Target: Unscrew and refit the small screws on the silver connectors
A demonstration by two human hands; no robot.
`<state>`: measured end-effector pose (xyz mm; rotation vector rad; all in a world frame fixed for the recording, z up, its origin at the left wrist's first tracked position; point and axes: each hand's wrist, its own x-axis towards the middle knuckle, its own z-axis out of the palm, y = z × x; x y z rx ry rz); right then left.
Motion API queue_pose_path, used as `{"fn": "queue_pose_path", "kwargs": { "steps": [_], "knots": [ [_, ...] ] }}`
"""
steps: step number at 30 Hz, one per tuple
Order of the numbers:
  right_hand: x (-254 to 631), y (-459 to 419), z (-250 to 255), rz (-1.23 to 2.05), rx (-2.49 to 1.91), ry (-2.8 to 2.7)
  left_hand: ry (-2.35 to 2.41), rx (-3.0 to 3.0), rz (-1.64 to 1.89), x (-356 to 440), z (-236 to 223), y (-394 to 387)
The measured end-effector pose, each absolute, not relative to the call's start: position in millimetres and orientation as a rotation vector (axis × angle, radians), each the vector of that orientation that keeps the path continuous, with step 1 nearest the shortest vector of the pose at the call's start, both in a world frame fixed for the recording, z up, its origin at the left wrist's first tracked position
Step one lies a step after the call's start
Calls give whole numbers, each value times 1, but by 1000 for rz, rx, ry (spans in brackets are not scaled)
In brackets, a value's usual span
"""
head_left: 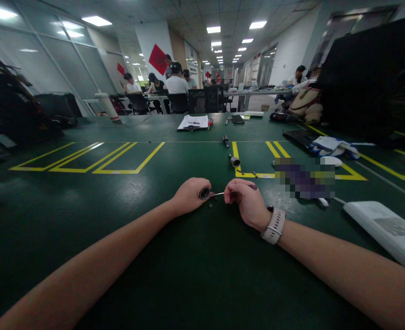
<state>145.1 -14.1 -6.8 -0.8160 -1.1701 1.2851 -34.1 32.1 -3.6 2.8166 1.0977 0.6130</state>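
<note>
My left hand (190,195) is closed around a hollow metal cylinder (204,193), its round open end turned toward the right. In my right hand (245,199) is a thin screwdriver (219,194); its bright shaft points left and its tip is at the cylinder's edge, though I cannot tell whether it touches. The dark end of its handle (253,187) sticks out behind my fingers. Just below the cylinder, a small ring-shaped nut (210,206) lies on the green table (188,275). Farther off lie a metal cup-shaped part (234,161) and a smaller metal piece (225,140).
Small dark bits (254,173) lie along the yellow tape. To the right are a white box-like device (388,229), a cloth (335,147) and a blurred patch. A clipboard (193,122) and a phone (237,119) lie at the far edge. People sit beyond.
</note>
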Motion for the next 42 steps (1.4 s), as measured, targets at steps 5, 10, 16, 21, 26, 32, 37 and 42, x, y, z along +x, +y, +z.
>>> {"fn": "queue_pose_path", "kwargs": {
  "steps": [5,10,16,21,26,32,37,42],
  "knots": [
    [145,-14,-7,1246,-822,-1197,1111,2795,594,-34,-4,31],
    [144,-19,-2,1273,-834,-1338,1144,2804,607,-33,-2,29],
    [144,-21,-2,1442,-742,-1407,1177,2750,710,-33,-1,28],
    [144,-20,-5,1447,-700,-1386,1182,2651,753,-35,-3,30],
    [146,-23,-2,1178,-769,-1458,1133,2680,743,-34,-2,33],
    [144,-23,2,1197,-833,-1461,1138,2819,669,-34,-2,32],
    [146,-15,-2,1434,-786,-1226,1047,2817,710,-35,-3,30],
    [146,-14,-3,1475,-757,-1218,993,2752,746,-35,-4,31]
  ]
}}
